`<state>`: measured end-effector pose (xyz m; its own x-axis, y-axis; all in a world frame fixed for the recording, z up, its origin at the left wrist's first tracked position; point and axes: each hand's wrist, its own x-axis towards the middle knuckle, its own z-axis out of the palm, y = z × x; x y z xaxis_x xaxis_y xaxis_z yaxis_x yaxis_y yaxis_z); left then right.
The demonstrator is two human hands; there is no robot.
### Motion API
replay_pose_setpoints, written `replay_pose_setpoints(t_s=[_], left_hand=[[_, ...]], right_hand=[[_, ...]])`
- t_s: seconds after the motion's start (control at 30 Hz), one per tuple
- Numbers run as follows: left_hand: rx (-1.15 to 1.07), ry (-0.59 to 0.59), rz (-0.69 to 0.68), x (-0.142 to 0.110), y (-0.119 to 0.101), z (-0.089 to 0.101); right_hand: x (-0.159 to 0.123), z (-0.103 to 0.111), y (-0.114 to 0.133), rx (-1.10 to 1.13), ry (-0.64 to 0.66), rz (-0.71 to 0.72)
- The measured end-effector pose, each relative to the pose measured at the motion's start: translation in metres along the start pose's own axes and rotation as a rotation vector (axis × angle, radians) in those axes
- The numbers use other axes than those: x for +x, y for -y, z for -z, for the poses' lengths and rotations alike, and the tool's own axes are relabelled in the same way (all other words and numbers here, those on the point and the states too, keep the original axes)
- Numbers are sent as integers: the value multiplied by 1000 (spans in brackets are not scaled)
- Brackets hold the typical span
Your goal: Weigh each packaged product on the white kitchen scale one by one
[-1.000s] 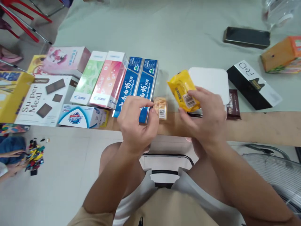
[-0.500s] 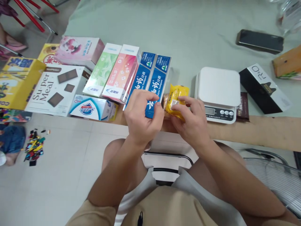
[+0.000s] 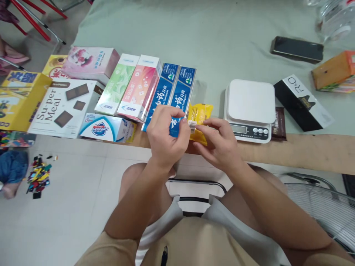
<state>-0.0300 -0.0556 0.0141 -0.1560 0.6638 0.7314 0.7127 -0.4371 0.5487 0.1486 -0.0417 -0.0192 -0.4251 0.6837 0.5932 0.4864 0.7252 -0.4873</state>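
A small shiny yellow packet (image 3: 202, 112) lies at the table's front edge, beside two blue toothpaste boxes (image 3: 181, 95). My right hand (image 3: 220, 142) grips the packet's near end from the right, thumb low and fingertips on top. My left hand (image 3: 168, 135) is closed in a pinch at the packet's left side, over the near end of the toothpaste boxes. Between the fingertips of both hands shows a white barcode patch (image 3: 192, 126); whether it is a loose label or part of the wrapper I cannot tell. What the left fingertips hold is hidden.
A white kitchen scale (image 3: 251, 101) stands right of the packet, with a dark brown packet (image 3: 279, 123), a black-and-white box (image 3: 303, 103), a phone (image 3: 297, 49) and an orange carton (image 3: 334, 72) beyond. Leftward are tissue packs (image 3: 140, 85), a soap box (image 3: 102, 127) and a biscuit box (image 3: 68, 107).
The yellow packet and my right hand have shifted left, toward my left hand. The barcode patch now sits close to my left fingertips. The view has shifted slightly.
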Motion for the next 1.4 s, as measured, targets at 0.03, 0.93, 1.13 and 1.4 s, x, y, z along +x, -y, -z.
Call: replay_pose_setpoints(t_s=[0.03, 0.93, 1.13, 1.4], left_hand=[[-3, 1, 0, 0, 0, 0], [28, 520, 85, -35, -104, -139], [176, 489, 196, -23, -85, -139], [56, 552, 339, -26, -55, -132]], right_hand=[[0, 0, -1, 2, 4, -1], [-69, 115, -106, -488, -48, -715], [-62, 121, -99, -195, -172, -787], [-56, 117, -95, -13, -494, -739]])
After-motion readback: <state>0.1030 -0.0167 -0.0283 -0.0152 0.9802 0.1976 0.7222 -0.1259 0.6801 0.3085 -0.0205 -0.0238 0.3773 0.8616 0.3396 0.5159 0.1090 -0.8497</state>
